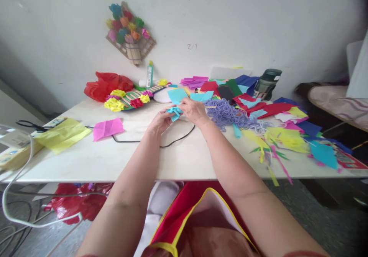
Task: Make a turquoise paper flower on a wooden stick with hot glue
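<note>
Over the middle of the table, my left hand [161, 121] is closed on a gathered piece of light blue crepe paper [174, 113]. My right hand [194, 110] pinches close beside it, its fingers closed around a thin wooden stick [211, 107] whose end juts out to the right. The exact fingertip contact is partly hidden. Flat light blue paper pieces [177, 95] lie just beyond my hands. To the left is a pink paper square [108, 129], with a yellow paper sheet [63, 134] farther out.
Purple yarn [227, 113] is heaped right of my hands, beside scattered coloured paper [287, 138] and a dark bottle [268, 84]. A board with paper flowers [132, 98] and a red plastic bag [107, 86] are at back left. A black cable [175, 144] crosses the table.
</note>
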The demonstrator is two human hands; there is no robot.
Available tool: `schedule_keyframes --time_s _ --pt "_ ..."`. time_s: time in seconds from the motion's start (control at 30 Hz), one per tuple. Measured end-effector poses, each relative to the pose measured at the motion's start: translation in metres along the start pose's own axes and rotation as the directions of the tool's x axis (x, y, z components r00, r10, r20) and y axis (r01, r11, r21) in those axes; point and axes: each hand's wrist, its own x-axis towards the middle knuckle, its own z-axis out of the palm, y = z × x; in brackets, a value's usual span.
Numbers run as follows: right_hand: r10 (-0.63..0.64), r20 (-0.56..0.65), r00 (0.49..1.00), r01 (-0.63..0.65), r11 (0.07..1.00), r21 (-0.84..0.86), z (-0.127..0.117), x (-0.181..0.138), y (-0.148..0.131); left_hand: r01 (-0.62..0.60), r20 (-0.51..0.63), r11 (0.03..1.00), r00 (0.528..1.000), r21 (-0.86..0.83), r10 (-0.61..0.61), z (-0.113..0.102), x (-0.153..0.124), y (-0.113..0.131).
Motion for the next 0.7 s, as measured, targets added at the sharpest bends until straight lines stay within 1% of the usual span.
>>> schedule_keyframes --time_s 0.07,0.17,0.47,0.7 --pt "0.022 0.016 1.000 -0.023 1.000 0.005 0.0013 -0.0002 0.0007 -0.004 -0.008 1.000 1.000 0.001 0.004 -0.0014 0.0006 -0.0007" --pt "0.033 0.021 0.999 -0.034 0.999 0.036 0.0032 -0.0004 0.0011 -0.007 0.010 1.000 1.000 0.015 0.007 -0.0040 0.0017 -0.0017" --pt "0.090 0.027 0.996 -0.093 0.980 0.175 0.0048 0.0004 -0.0005 -0.045 0.047 0.998 0.998 0.036 0.044 -0.0056 0.0021 -0.0018" --pt "0.103 0.037 0.994 -0.108 0.978 0.179 0.0040 0.0002 0.0008 -0.053 0.076 0.996 0.996 0.074 0.048 -0.0068 0.0023 -0.0030"
